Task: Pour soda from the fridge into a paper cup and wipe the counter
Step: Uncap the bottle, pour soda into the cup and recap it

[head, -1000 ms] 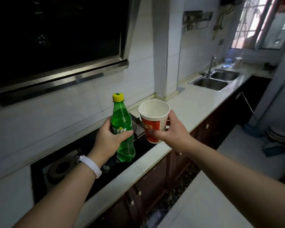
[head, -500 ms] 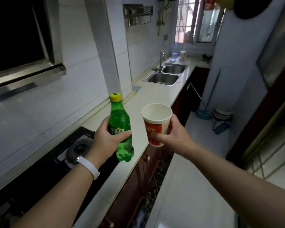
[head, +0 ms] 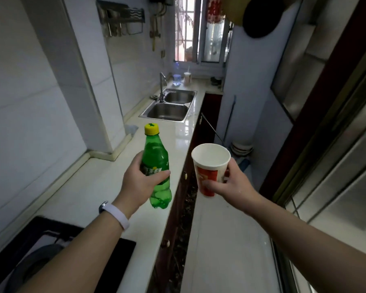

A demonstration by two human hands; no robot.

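Note:
A green soda bottle (head: 155, 157) with a yellow cap stands upright in the air above the white counter (head: 97, 187); my left hand (head: 138, 183) grips it around the label, cap still on. My right hand (head: 230, 187) holds a white and red paper cup (head: 209, 168) upright, out past the counter's front edge and over the floor. The cup looks empty inside. Bottle and cup are side by side, a short gap apart.
A black gas hob (head: 51, 250) sits at the near left of the counter. A double steel sink (head: 169, 107) with a tap lies further along, with small containers by the window behind it. Dark cabinet fronts (head: 178, 208) run below. A narrow floor aisle lies to the right.
The view has swung right along the counter, from the hob toward the sink. Both hands have kept their hold, and the bottle now hangs over bare counter instead of the hob.

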